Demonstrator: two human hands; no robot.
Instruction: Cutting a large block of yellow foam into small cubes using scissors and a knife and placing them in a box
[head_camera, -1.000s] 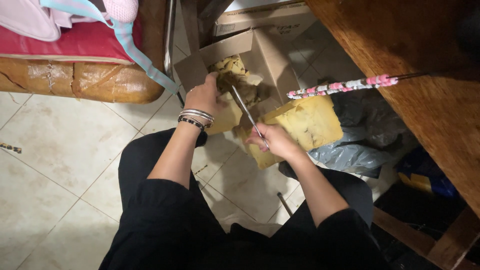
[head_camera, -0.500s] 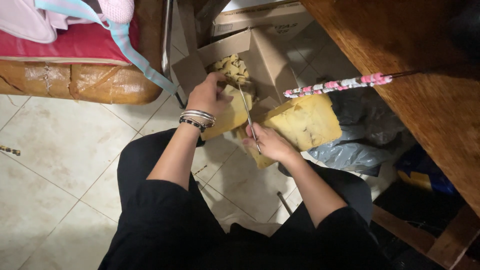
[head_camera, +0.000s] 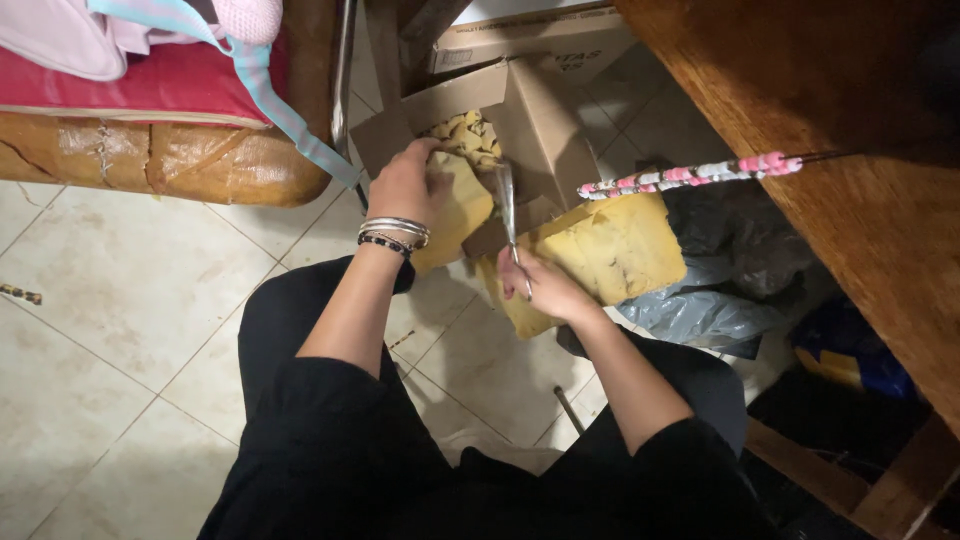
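Observation:
My left hand (head_camera: 405, 183), with bracelets on the wrist, grips a yellowish sheet of cardboard (head_camera: 458, 210) at its upper left edge. My right hand (head_camera: 545, 285) holds metal scissors (head_camera: 509, 215), blades pointing up into the sheet between the two hands. A second, larger yellowish piece (head_camera: 610, 255) lies under and to the right of my right hand. Small cut scraps (head_camera: 468, 132) sit in an open brown cardboard box (head_camera: 540, 120) just behind the hands.
A wooden table (head_camera: 850, 150) fills the right side, with a pink-and-white beaded rod (head_camera: 690, 175) sticking out from it. A red cushioned bench (head_camera: 150, 110) with a light blue strap stands at upper left. Grey plastic bag (head_camera: 720, 290) lies to the right. Tiled floor (head_camera: 120, 300).
The scissors have swung from slanting to nearly upright and sit higher in the sheet. My left hand has shifted slightly up along the cardboard; the view has tilted a little.

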